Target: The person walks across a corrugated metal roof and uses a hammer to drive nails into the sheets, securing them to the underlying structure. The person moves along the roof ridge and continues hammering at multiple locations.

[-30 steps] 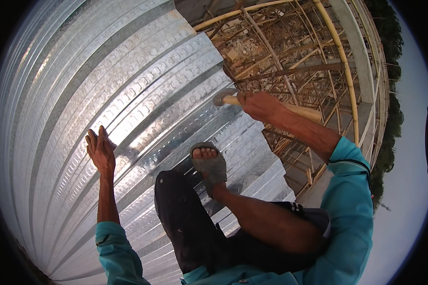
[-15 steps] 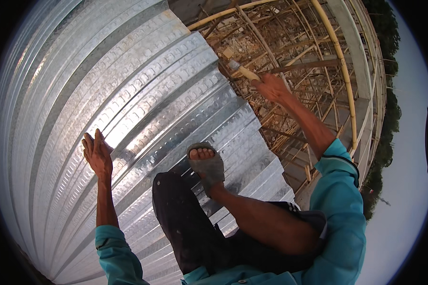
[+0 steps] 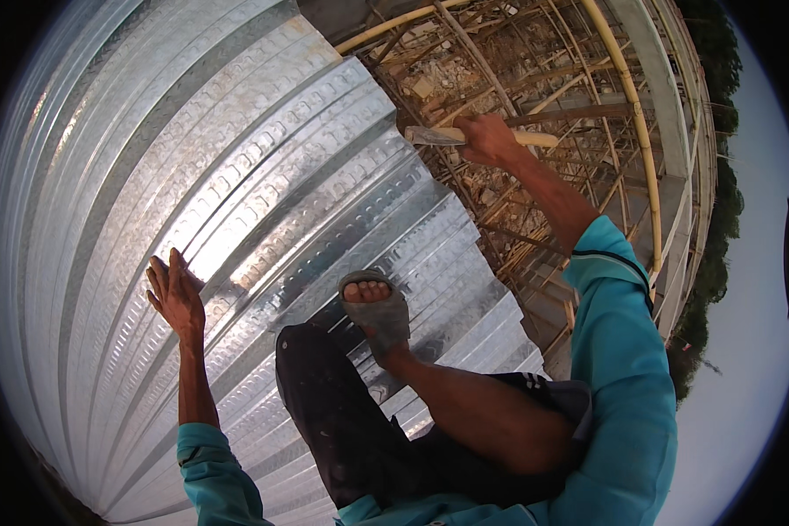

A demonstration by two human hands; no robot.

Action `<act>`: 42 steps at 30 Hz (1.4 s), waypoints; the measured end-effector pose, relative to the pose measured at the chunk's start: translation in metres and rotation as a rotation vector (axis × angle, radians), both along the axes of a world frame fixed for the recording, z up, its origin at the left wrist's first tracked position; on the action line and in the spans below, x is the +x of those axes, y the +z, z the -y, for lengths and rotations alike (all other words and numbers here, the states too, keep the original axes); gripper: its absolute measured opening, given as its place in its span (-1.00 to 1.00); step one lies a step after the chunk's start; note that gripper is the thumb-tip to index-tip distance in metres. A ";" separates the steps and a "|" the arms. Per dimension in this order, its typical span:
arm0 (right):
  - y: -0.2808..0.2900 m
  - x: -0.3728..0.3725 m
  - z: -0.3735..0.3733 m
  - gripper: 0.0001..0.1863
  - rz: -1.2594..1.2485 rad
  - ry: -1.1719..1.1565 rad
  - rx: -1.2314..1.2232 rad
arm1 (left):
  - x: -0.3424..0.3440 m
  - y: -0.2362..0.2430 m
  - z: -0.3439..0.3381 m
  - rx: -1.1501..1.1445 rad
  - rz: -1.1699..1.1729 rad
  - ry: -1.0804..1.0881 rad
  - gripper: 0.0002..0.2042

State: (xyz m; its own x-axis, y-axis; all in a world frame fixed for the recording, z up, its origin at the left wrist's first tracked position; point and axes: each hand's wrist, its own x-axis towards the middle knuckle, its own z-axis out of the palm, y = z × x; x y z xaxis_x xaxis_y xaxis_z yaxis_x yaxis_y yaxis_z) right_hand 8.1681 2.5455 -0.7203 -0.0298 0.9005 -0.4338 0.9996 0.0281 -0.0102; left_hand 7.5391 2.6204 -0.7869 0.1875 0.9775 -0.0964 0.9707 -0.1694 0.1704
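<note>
Ribbed, silvery metal decking sheets [image 3: 272,202] spread under me, with rows of small embossed marks. My left hand [image 3: 177,298] lies on them at the left, fingers stretched out, pressing nothing but the metal. Beyond the sheets' jagged right edge, my right hand [image 3: 489,140] is closed round the pale wooden handle of a hammer [image 3: 536,139]. The greyish head end of the hammer points left and meets the edge of the decking in the picture; whether it touches the metal I cannot tell.
My sandalled foot [image 3: 377,317] rests on the decking near its right edge. Past that edge the level drops to rubble [image 3: 430,83] and many bamboo poles [image 3: 624,70]. A concrete beam [image 3: 662,88] runs along the right, with trees [image 3: 719,219] behind.
My right hand has moved slightly up and left, and the hammer has swung from a slant to nearly level, its head nearer the sheet edge. My left hand stays on the decking.
</note>
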 end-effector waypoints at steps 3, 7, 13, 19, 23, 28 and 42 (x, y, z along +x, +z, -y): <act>-0.007 -0.014 -0.010 -0.60 -0.248 0.258 0.169 | -0.003 0.004 0.002 -0.007 -0.042 -0.001 -0.57; -0.024 0.006 -0.024 -0.60 -0.016 0.172 -0.028 | -0.002 0.004 -0.002 -0.014 -0.043 -0.013 -0.57; -0.001 0.017 -0.046 -0.66 -0.047 0.001 0.068 | 0.002 0.011 -0.001 -0.042 -0.067 0.004 -0.57; -0.029 0.010 -0.026 -0.61 0.058 0.061 -0.116 | 0.002 0.009 0.001 -0.031 -0.083 -0.020 -0.57; -0.022 0.050 -0.029 -0.58 0.035 -0.242 0.040 | 0.004 0.006 -0.002 -0.004 -0.081 -0.031 -0.57; -0.026 0.028 -0.029 -0.58 -0.280 0.218 0.336 | 0.004 0.009 -0.004 -0.020 -0.071 -0.003 -0.58; -0.034 0.018 -0.045 -0.65 0.032 0.087 -0.050 | 0.007 0.014 -0.005 -0.064 -0.117 -0.024 -0.58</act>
